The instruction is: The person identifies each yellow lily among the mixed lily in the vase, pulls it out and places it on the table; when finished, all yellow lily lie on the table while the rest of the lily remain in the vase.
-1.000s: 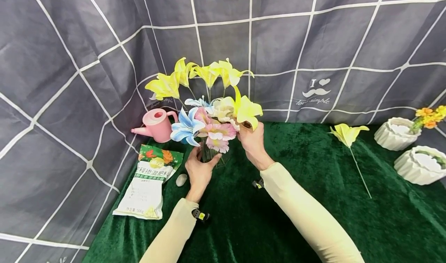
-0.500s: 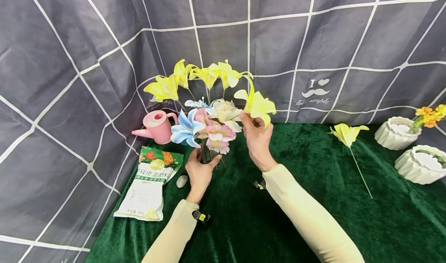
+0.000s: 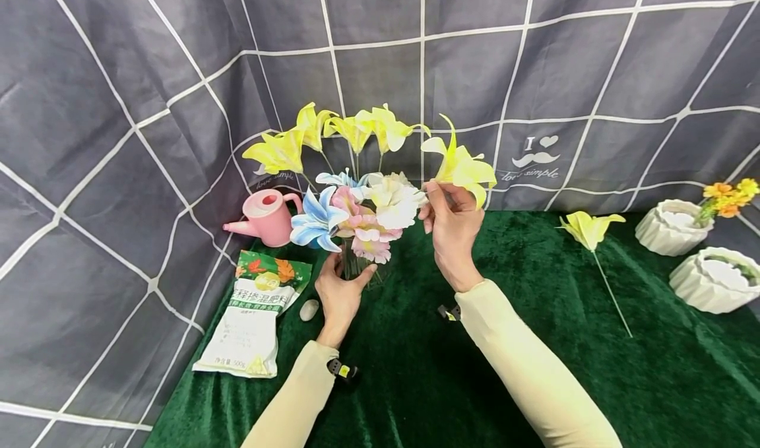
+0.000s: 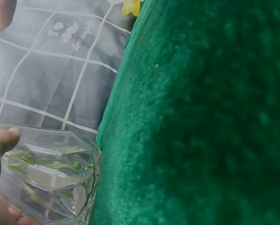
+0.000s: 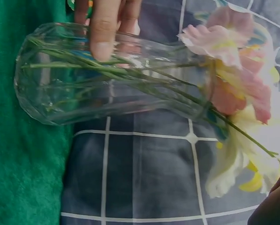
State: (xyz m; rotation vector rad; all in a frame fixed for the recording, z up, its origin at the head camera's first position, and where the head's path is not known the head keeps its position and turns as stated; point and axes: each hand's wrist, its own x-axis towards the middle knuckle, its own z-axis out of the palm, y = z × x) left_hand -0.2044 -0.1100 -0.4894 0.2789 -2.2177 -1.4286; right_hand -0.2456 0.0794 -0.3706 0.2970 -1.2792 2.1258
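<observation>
My left hand [image 3: 341, 293] grips a clear glass vase [image 5: 60, 103], thumb on one side and fingers on the other. The vase stands upright on green velvet, with several green stems [image 5: 107, 70] inside. Out of its mouth rise a blue lily [image 3: 317, 220], pink flowers [image 3: 371, 240], a white flower [image 3: 398, 200] and taller yellow lilies [image 3: 279, 150]. My right hand [image 3: 457, 237] pinches a yellow lily [image 3: 466, 167] just under its bloom, right of the bouquet. In the right wrist view, its stem [image 5: 247, 136] slants from the vase mouth to my fingertips.
Left of the vase are a pink watering can [image 3: 267, 217], a fertiliser bag [image 3: 249, 322] and a pale stone [image 3: 309, 309]. Another yellow lily [image 3: 592, 229] lies on the cloth at right, near two white ribbed pots [image 3: 673, 230]. A grid-patterned curtain [image 3: 475, 72] hangs behind.
My right hand has moved right and slightly up, drawing the yellow lily's bloom away from the bouquet. The white flower shows more fully. My left hand stays on the vase.
</observation>
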